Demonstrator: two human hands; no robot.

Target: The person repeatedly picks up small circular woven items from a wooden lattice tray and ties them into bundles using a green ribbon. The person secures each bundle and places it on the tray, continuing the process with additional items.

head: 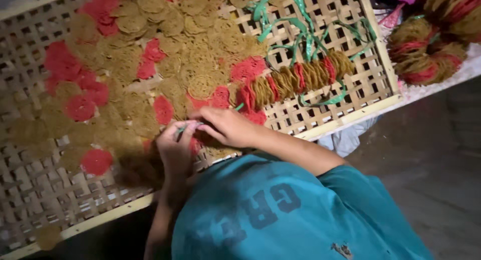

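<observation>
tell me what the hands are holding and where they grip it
Both the left hand and the right hand pinch a thin green strip near its free end; its far part threads the strung row of discs.

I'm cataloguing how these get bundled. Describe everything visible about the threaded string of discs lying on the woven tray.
The threaded string of discs is a curved row of thin lacy rounds packed face to face on edge, mostly tan-brown with a few red ones between. It lies on the woven tray near its right end, running from lower left up to the right. Green plastic ribbon loops loosely beyond its upper end. Neither hand touches it; the nearest hand is below its lower end.
</observation>
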